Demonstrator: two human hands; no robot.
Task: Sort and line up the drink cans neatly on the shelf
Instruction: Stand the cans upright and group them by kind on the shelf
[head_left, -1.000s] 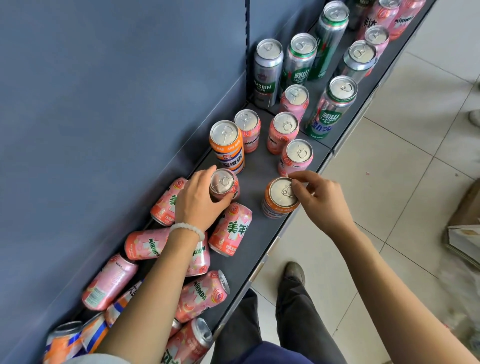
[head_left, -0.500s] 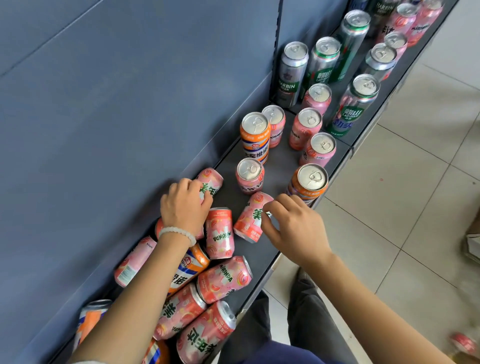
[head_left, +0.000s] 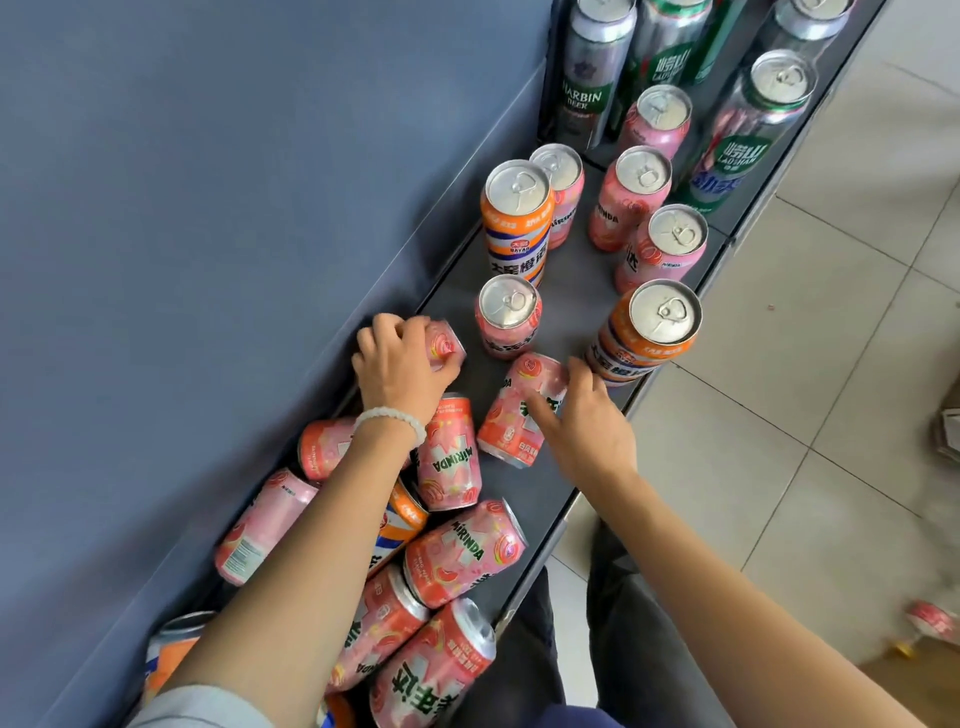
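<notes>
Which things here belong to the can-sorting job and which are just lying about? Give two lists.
Job: left hand gripping a lying pink can; right hand on another lying pink can; upright pink can; orange cans; shelf.
Lying about: can on the floor; floor tiles.

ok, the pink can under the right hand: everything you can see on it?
The pink can looks like printed aluminium: pink with peach graphics, white Chinese lettering and a small label block near its lower end. It lies on its side on the dark shelf, tilted, one end toward the upright pink can. The right hand rests on its right flank, fingers laid over the lettering. Its lid is not visible.
</notes>
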